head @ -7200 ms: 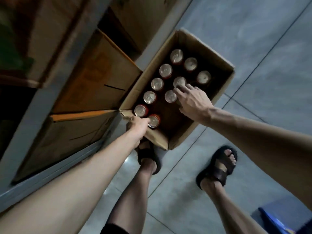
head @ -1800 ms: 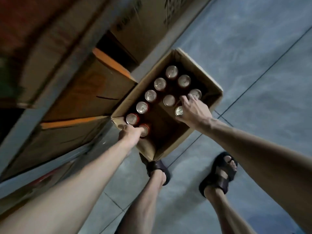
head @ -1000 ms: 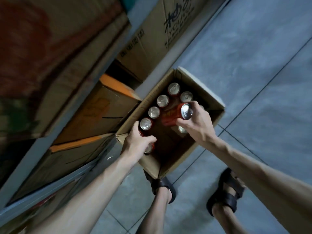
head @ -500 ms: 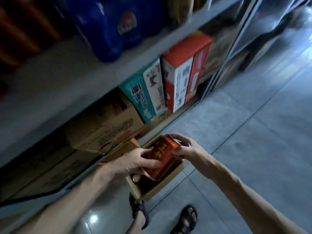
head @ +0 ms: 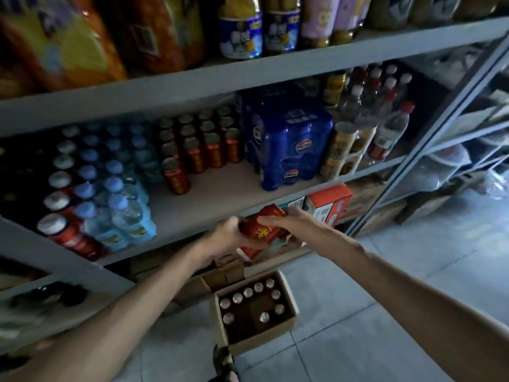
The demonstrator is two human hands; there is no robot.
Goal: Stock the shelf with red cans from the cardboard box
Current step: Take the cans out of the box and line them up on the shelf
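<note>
Nearby, blue packs (head: 286, 150) beside red cans (head: 198, 150).

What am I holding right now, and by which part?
One red can, between both hands: the left hand grips its lower-left end, the right hand its upper-right side.

Red can (head: 261, 228), yellow mark; blue pack (head: 289, 150).

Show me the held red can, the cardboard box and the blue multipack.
held red can (head: 261, 230), head view, printed side
cardboard box (head: 263, 340), head view, near wall
blue multipack (head: 289, 150), head view, front face
</note>
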